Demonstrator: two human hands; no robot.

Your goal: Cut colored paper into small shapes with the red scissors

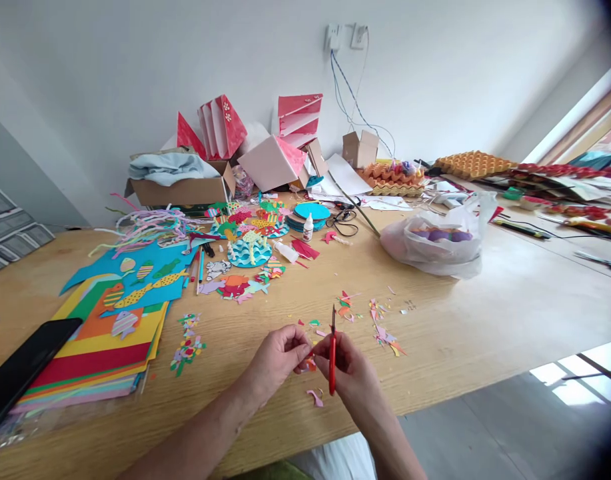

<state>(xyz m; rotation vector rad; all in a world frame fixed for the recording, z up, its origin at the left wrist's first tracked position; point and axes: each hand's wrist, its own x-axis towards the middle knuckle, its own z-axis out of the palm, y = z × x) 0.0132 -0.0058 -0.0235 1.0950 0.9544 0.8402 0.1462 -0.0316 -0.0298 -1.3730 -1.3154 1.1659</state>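
While pinching a small red-orange piece [310, 364] at the fingertips of the left hand [280, 355], holds red scissors [332, 365] upright within curled fingers of the right hand [354, 368], near paper scraps [344, 311] beyond the fingertips.

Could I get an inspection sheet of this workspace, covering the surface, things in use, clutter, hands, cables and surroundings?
Surface: wooden table, several groups of paper scraps.
Things in use: red-handled scissors, tip up in the picture; small paper piece.
Clutter: coloured paper stack, black phone, paper fish, plastic bag.
Hands: left hand pinches the paper piece; right hand holds the scissors, its fingertips close to the left's.
Cables: blue cable hanging from a wall socket; black cable on the table.
Surroundings: white wall, grey floor.
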